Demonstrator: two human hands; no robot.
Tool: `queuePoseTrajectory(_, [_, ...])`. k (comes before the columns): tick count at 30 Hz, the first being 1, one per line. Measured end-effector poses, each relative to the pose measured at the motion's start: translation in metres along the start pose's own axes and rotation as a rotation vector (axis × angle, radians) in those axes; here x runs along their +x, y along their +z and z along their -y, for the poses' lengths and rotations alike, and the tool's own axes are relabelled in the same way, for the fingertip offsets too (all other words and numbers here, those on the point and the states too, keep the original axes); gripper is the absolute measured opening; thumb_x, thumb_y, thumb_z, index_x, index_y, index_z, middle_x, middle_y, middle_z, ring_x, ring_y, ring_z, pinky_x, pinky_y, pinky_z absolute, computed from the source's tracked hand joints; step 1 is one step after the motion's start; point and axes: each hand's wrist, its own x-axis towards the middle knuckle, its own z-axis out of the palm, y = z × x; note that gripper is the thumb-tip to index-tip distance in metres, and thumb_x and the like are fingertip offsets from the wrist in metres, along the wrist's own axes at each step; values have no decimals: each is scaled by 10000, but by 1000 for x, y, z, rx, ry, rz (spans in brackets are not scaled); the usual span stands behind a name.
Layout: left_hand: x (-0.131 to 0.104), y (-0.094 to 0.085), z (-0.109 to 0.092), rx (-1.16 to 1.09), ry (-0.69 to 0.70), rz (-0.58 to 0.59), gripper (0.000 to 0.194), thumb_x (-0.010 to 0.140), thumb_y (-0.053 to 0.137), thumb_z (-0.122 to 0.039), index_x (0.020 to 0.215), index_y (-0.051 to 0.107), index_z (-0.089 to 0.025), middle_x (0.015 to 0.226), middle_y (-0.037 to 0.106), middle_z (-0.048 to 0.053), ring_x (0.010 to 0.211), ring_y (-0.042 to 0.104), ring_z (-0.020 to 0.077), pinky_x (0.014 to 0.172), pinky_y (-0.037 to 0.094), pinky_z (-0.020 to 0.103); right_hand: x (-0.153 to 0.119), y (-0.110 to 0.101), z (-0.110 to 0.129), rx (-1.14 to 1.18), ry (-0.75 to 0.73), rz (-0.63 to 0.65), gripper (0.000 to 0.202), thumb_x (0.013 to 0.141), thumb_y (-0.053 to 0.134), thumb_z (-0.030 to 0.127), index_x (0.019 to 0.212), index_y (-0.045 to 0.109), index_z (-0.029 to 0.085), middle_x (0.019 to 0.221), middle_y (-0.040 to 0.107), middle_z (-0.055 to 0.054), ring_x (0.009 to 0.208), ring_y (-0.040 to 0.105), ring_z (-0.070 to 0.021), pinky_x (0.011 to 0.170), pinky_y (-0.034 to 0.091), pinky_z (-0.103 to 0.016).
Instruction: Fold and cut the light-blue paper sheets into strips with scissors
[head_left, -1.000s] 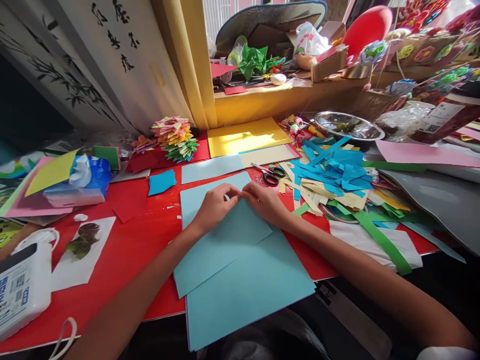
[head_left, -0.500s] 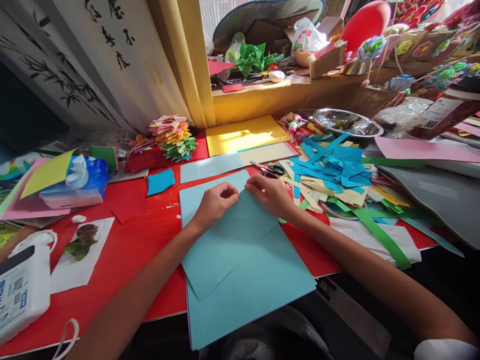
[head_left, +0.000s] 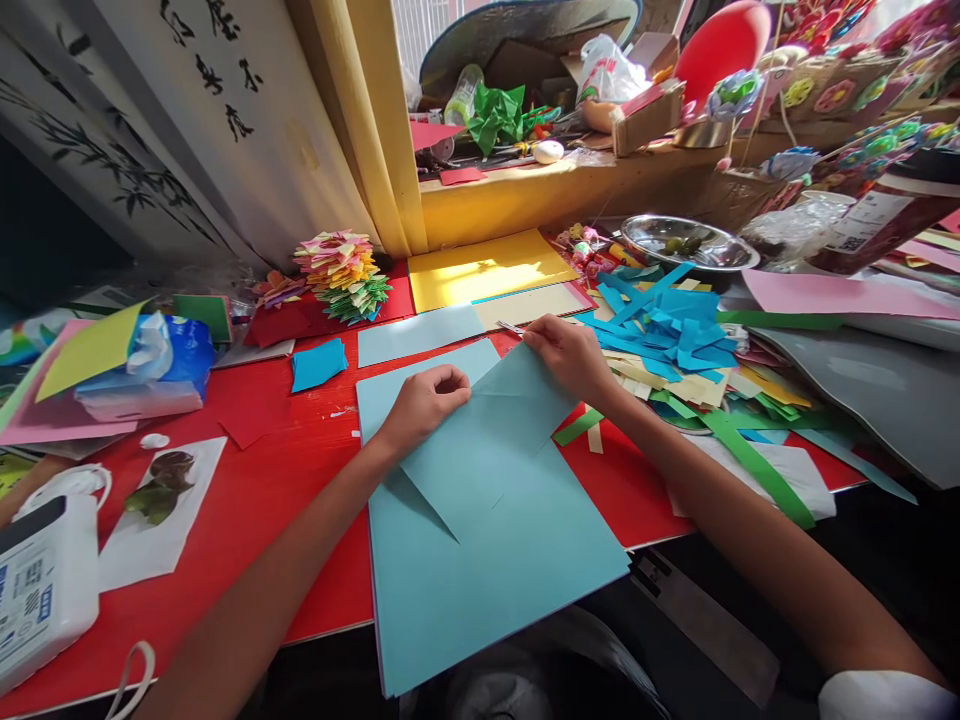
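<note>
Both hands are seen at a red table (head_left: 247,500), at work on a loose sheet of light blue paper (head_left: 480,440). The left hand (head_left: 424,405) is curled narrow, its fingertips pressed down on the sheet's upper edge. The right hand (head_left: 571,352) is closed on the sheet's far corner, just beyond and to the right of the left hand, and that corner is held lifted off the table. Whether the small metal tip showing at the right hand's fingertips is gripped as well cannot be told.

Under the sheet, and reaching toward the person from both hands, a stack of larger blue sheets (head_left: 510,590) is laid over the table's near edge. Just right of the right hand, a heap of blue, cream and green paper strips (head_left: 675,345) is piled. Beyond both hands, a yellow sheet (head_left: 487,270) is spread in sunlight, and farther right a metal bowl (head_left: 690,242) is set. Well to the left of the left hand, a small blue paper square (head_left: 319,363) and a stack of folded coloured paper pieces (head_left: 341,275) are placed.
</note>
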Motion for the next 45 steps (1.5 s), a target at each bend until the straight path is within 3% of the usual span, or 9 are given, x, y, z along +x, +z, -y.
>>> queuePoseTrajectory(17, [5,-23,-2,-39,-54,71,86,683,532,-248,668,525,-164,686,482,-24,668,407,109,631,315,234,15,-22,-40,-158,73,-190,147,814,489,270,764,596,182,702,637,-51,624,541,-176,550,345,-273])
queuePoseTrajectory(21, [5,-34,-4,7,-105,142,72,668,520,-240,648,507,-172,701,477,-26,687,404,114,647,308,240,15,-23,-45,-224,97,-205,161,819,479,278,780,601,181,723,644,-63,643,544,-189,547,334,-280])
queuePoseTrajectory(28, [4,-60,2,24,-203,344,88,648,510,-245,612,470,-176,641,441,-13,597,376,113,521,274,241,12,-18,-40,-178,56,-96,147,811,473,266,797,596,186,704,628,-56,626,527,-186,549,333,-280])
queuePoseTrajectory(31, [5,-70,8,-59,-179,362,119,647,529,-273,604,475,-177,630,422,-4,593,380,120,526,303,243,10,-15,-33,-108,45,-66,137,804,478,262,788,587,181,701,622,-50,623,520,-176,550,336,-274])
queuePoseTrajectory(33, [5,-73,10,-89,-130,301,153,673,540,-316,618,501,-179,661,449,10,659,417,139,601,347,251,8,-13,-24,-22,46,-43,132,803,480,266,769,574,181,686,608,-35,607,508,-160,540,332,-263])
queuePoseTrajectory(37, [6,-67,11,-52,-94,135,196,711,579,-380,780,579,-196,838,548,24,819,483,155,742,376,264,-6,-7,7,121,45,74,142,821,472,285,741,540,189,659,569,-8,591,476,-134,523,321,-241])
queuePoseTrajectory(41, [4,-44,3,-55,-102,246,290,719,596,-387,944,601,-204,1047,581,49,973,519,183,828,391,286,-25,6,36,202,52,232,165,852,444,318,780,528,196,639,559,2,546,454,-117,496,303,-230])
queuePoseTrajectory(45, [-1,-16,-10,-44,-19,213,245,772,540,-372,924,583,-184,961,595,38,870,536,160,775,405,272,-38,17,48,257,30,330,164,876,417,334,822,504,207,631,577,11,550,465,-120,513,307,-226])
